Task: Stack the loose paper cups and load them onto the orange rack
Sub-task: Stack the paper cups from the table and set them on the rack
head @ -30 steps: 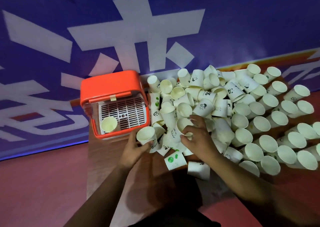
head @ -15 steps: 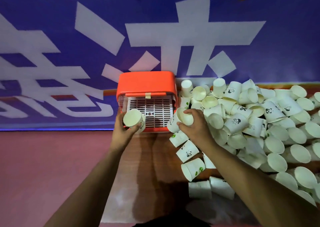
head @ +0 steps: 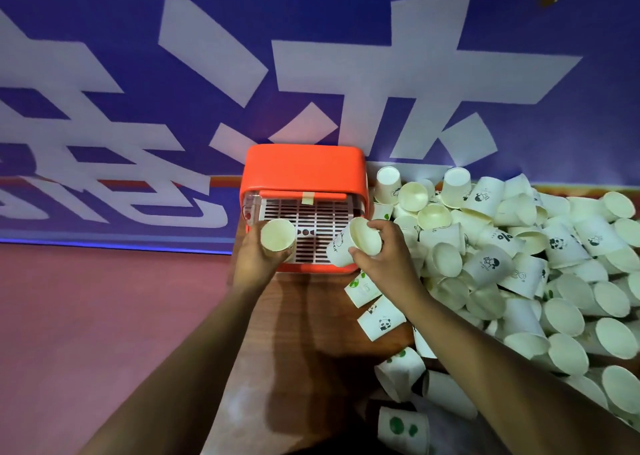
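Blue wall [head: 138, 73] behind brown tabletop [head: 311, 319], orange rack [head: 304, 167] just beyond both hands, left hand [head: 256, 260] gripping a paper cup [head: 278, 234], right hand [head: 386, 258] pinching a second cup [head: 363, 236], loose cup heap [head: 519, 257] to its right, edge cropped

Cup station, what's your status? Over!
Hands full: left hand grips one cup at the orange rack's front, right hand grips second cup, tilted, beside it. Heap of loose cups right of rack; none on visible grille.

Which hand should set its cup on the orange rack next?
Probably left: the left hand holds an upright cup over the grille; the right hand holds a tilted cup at the rack edge.
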Tool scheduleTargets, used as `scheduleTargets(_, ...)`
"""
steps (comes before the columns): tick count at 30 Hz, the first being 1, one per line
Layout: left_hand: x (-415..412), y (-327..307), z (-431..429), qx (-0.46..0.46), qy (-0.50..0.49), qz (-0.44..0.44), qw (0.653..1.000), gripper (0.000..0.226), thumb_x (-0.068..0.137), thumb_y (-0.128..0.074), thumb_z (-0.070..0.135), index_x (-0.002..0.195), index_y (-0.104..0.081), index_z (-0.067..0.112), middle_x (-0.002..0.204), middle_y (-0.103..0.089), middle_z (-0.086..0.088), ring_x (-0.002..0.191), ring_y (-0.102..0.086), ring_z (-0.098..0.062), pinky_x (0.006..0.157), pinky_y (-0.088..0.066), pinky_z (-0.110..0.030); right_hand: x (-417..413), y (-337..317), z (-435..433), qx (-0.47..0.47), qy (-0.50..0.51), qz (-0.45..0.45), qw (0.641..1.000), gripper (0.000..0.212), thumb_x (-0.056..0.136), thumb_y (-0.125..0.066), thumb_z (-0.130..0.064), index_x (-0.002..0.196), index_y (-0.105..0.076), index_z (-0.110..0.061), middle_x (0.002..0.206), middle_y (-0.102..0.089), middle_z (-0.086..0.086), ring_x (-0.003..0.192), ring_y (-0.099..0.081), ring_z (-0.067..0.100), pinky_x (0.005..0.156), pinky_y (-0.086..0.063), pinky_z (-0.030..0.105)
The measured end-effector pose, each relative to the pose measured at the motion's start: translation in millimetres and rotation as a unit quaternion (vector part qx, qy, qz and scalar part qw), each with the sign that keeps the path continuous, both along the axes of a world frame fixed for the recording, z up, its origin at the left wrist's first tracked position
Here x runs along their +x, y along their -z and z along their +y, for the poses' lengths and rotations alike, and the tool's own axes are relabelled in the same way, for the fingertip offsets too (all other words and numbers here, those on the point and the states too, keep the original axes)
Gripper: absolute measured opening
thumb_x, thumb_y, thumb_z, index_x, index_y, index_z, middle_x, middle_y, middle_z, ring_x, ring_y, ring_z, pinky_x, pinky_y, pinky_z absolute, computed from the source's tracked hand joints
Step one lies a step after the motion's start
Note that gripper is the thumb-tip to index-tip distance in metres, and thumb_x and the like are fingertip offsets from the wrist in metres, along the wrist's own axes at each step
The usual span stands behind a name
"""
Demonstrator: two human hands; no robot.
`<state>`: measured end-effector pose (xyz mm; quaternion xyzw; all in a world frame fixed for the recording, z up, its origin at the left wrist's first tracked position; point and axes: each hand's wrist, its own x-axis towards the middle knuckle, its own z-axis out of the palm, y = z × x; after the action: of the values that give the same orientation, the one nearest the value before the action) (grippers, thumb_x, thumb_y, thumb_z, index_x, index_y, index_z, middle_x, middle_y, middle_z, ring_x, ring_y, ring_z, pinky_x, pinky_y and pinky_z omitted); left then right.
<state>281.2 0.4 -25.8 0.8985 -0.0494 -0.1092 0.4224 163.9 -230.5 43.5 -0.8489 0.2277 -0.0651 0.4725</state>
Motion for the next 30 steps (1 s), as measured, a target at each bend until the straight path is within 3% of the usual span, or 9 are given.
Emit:
scheduleTargets(3,-0.2,11.1,-1.4,0.04,0.014,0.018,0.999,0.086,0.069,-0.085,0.042,0.141,-0.042,0.027,0.148,-0.039,-0.008,0.135,-0.04,-0.031,0.106,-0.043,-0.048,6.5,4.0,6.9,0.013,-0.023,-0.006,1.0,0.054,0.078,-0.077,-0.028,0.123,-0.047,-0.027,0.127,-0.047,-0.01,0.118,-0.044,0.004,0.088,-0.036,0.005)
scheduleTargets(6,0.9,15.4,1.1,0.074,0.044,0.051,0.995,0.089,0.074,-0.085,0.036,0.148,-0.04,0.016,0.154,-0.031,-0.013,0.142,-0.03,-0.031,0.114,-0.031,-0.041,17.5,9.4,16.7,-0.013,-0.056,-0.014,0.998,0.066,0.074,-0.081,-0.029,0.131,-0.047,-0.023,0.128,-0.047,-0.009,0.12,-0.044,0.007,0.099,-0.039,0.02)
scheduleTargets(10,7.3,22.6,15.8,0.053,0.083,0.026,0.995,0.092,0.07,-0.086,0.04,0.148,-0.039,0.027,0.157,-0.024,0.016,0.139,-0.039,-0.021,0.107,-0.04,-0.033,37.9,13.1,35.1,-0.032,-0.091,0.005,0.995,0.084,0.07,-0.085,-0.032,0.14,-0.044,-0.01,0.136,-0.043,0.002,0.126,-0.043,0.014,0.102,-0.035,0.019)
scheduleTargets(11,8.4,25.8,20.0,0.031,0.08,0.033,0.996,0.086,0.073,-0.084,0.037,0.146,-0.039,0.031,0.155,-0.025,0.023,0.136,-0.044,-0.02,0.103,-0.045,-0.034,43.0,13.4,39.6,-0.036,-0.1,0.011,0.994,0.084,0.07,-0.085,-0.033,0.14,-0.045,-0.011,0.136,-0.043,0.002,0.126,-0.043,0.014,0.099,-0.032,0.015)
scheduleTargets(15,4.8,24.1,24.2,-0.051,-0.003,0.109,0.993,0.049,0.095,-0.062,0.015,0.142,-0.048,0.012,0.144,-0.049,-0.005,0.124,-0.055,-0.021,0.095,-0.045,-0.025,58.9,18.1,55.6,-0.043,-0.131,0.021,0.99,0.084,0.071,-0.085,-0.034,0.142,-0.043,-0.016,0.135,-0.041,0.002,0.122,-0.046,0.014,0.091,-0.031,0.011)
scheduleTargets(19,2.6,21.4,31.3,-0.131,-0.049,0.139,0.98,0.047,0.091,-0.052,0.055,0.13,-0.061,0.031,0.134,-0.061,0.002,0.121,-0.059,-0.014,0.108,-0.043,-0.037,72.6,30.7,69.3,-0.072,-0.188,0.041,0.979,0.087,0.073,-0.082,-0.036,0.145,-0.037,-0.017,0.136,-0.04,0.003,0.126,-0.046,0.02,0.102,-0.04,0.031)
scheduleTargets(21,3.2,17.6,30.3,-0.163,-0.049,0.153,0.974,0.042,0.092,-0.05,0.059,0.127,-0.061,0.038,0.131,-0.064,0.006,0.117,-0.062,-0.01,0.105,-0.045,-0.034,79.6,39.2,73.3,-0.121,-0.221,0.06,0.966,0.089,0.073,-0.081,-0.038,0.146,-0.035,-0.017,0.135,-0.04,0.004,0.125,-0.047,0.025,0.103,-0.042,0.038)
scheduleTargets(26,6.6,21.5,25.7,-0.112,-0.009,0.134,0.985,0.036,0.096,-0.063,0.025,0.131,-0.06,0.017,0.12,-0.065,0.009,0.106,-0.063,0.003,0.09,-0.046,-0.012,92.5,57.8,77.6,-0.15,-0.268,0.134,0.942,0.085,0.078,-0.078,-0.03,0.148,-0.031,-0.015,0.144,-0.04,0.003,0.132,-0.043,0.026,0.106,-0.039,0.038)
scheduleTargets(30,9.1,36.2,31.3,-0.094,0.017,0.118,0.988,0.041,0.092,-0.066,0.011,0.133,-0.059,0.013,0.12,-0.069,0.0,0.101,-0.065,0.006,0.093,-0.055,-0.028,93.6,69.5,77.1,-0.125,-0.255,0.161,0.945,0.074,0.087,-0.07,-0.023,0.15,-0.03,-0.023,0.146,-0.047,0.007,0.131,-0.047,0.027,0.105,-0.042,0.039)
